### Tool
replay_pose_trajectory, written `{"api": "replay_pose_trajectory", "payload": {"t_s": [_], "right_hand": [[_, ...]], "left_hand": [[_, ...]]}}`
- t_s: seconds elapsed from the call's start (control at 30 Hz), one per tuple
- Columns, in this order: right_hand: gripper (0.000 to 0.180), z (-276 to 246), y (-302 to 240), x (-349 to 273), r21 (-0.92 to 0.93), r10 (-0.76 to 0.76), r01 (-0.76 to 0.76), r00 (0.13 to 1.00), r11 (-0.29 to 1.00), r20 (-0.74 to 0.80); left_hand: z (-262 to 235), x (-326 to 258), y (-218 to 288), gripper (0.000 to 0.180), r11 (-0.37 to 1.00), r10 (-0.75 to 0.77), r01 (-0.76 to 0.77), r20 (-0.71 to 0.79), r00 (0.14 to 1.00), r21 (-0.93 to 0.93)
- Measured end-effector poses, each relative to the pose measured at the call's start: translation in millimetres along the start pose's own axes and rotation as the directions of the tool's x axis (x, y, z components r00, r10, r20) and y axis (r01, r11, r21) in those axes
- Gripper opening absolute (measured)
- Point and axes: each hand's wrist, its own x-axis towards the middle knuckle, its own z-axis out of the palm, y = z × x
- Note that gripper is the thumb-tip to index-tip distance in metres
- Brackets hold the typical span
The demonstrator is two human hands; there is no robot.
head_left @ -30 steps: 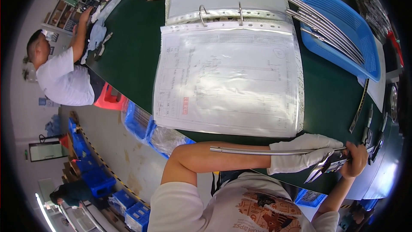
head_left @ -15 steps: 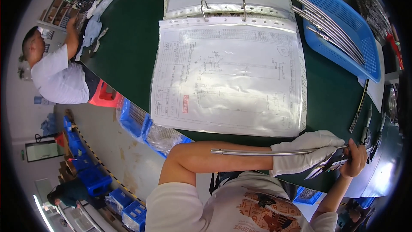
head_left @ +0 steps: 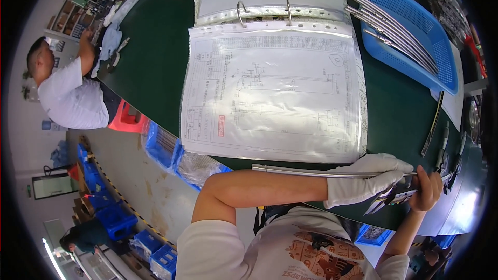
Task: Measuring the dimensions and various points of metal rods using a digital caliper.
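Observation:
A long, thin silver metal tube lies across my left forearm, roughly level. My left hand, in a white glove, is closed around it near its right part. My bare right hand pinches the tube's right end between thumb and fingers. Just below and left of the right hand is a flat silver-and-black tool, which looks like a caliper; whether the right hand also holds it, I cannot tell. In front of my hands, an open ring binder shows a technical drawing sheet in a clear sleeve.
At the back right, a blue plastic basket holds several metal tubes. A narrow ruler and pen-like tools lie at the right on the green table. Blue bins stand below its edge. Another person works at far left.
The tube has tilted slightly, its left end rising, and the gloved fingers have shifted a little over it. The whole view has moved slightly.

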Motion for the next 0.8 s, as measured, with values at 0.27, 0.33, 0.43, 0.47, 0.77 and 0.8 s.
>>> {"api": "replay_pose_trajectory", "payload": {"t_s": [0.27, 0.33, 0.43, 0.47, 0.77, 0.8], "right_hand": [[0.019, 0.5, -1.5, 4.4, 0.009, 0.020, -0.020, 1.000, 1.000, -0.011], [0.020, -0.6, 0.4, -3.0, 0.008, 0.040, -0.040, 0.999, 0.999, 0.012], [0.021, -1.5, 1.1, -5.9, 0.005, 0.063, -0.063, 0.997, 0.998, 0.037], [0.021, -1.5, 1.2, -6.1, 0.005, 0.065, -0.066, 0.997, 0.998, 0.038], [0.017, 2.5, -1.7, 3.7, -0.005, 0.035, -0.036, 0.999, 0.999, -0.030], [0.017, 2.3, -1.8, 3.5, -0.006, 0.036, -0.036, 0.999, 0.999, -0.029]], "left_hand": [[0.0, -0.8, -2.3, 0.032, 1.000, 0.012, -0.012, -0.002, 1.000, 0.021], [0.1, -1.0, 0.3, 0.032, 0.999, 0.020, -0.019, -0.006, 1.000, 0.027], [-0.2, -1.1, 7.7, 0.026, 0.999, -0.028, 0.027, -0.039, 0.999, -0.042], [-0.3, -1.2, 7.6, 0.026, 0.999, -0.026, 0.024, -0.034, 0.999, -0.032], [0.0, -2.2, 7.6, 0.028, 0.996, -0.066, 0.064, -0.025, 0.998, -0.067], [0.2, -2.3, 7.2, 0.028, 0.994, -0.072, 0.069, -0.028, 0.997, -0.086]]}}
